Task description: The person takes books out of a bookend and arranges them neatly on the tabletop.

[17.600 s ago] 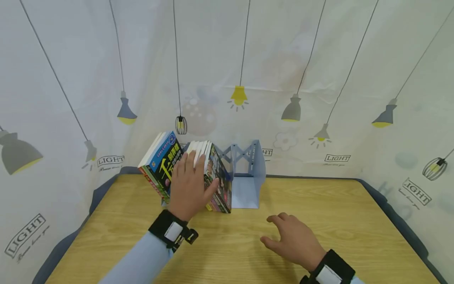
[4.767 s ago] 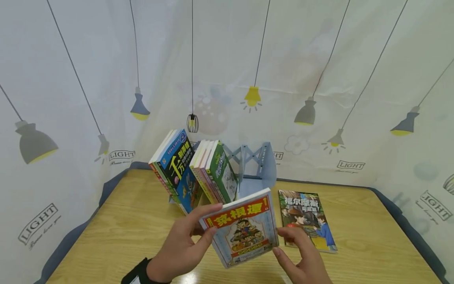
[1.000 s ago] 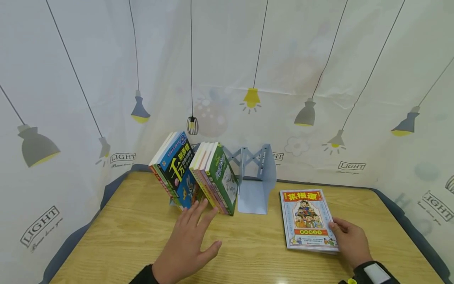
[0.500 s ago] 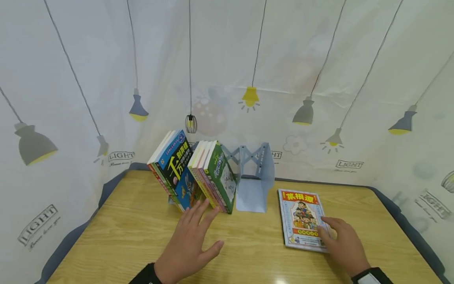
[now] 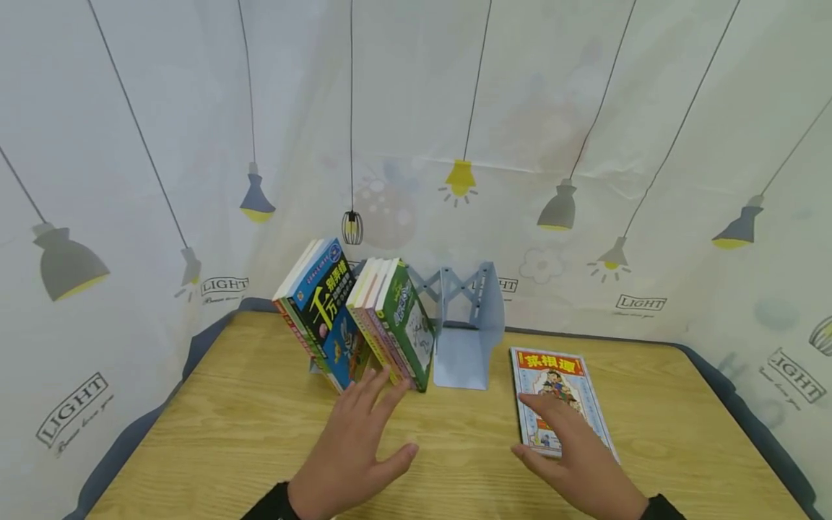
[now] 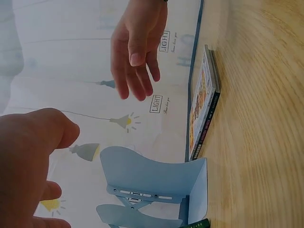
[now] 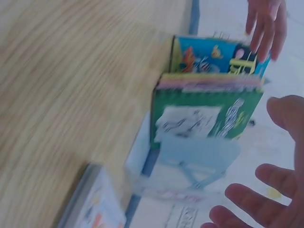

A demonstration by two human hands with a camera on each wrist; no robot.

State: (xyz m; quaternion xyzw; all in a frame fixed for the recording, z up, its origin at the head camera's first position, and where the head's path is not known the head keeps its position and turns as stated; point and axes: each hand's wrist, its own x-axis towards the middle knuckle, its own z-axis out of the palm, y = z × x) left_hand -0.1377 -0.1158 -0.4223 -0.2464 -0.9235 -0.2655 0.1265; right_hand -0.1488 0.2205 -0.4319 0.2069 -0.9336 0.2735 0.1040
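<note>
My left hand (image 5: 354, 444) hovers, fingers spread and relaxed, before the leaning books. Its fingertips overlap the foot of the green-covered book (image 5: 411, 325) in the head view, but the left wrist view shows it holding nothing. My right hand (image 5: 578, 458), also relaxed, hangs over the near part of a red-titled comic book (image 5: 588, 390). That book lies flat on another, whose dark spine (image 6: 206, 123) shows in the left wrist view. A light-blue metal expanding book rack (image 5: 461, 357) holds the green book, several thin books (image 5: 370, 318) and, farther left, a blue-and-black book (image 5: 318, 292).
The rack's right section, bounded by an upright end plate (image 5: 492, 303), is bare. Wooden tabletop (image 5: 240, 433) stretches in front and to both sides. A pale curtain (image 5: 403, 108) printed with hanging lamps closes off the back and sides.
Earlier both hands held the red-titled comic book; it now lies on the detective book at right. My right hand has let go of its edge and moved left. The left hand has barely shifted.
</note>
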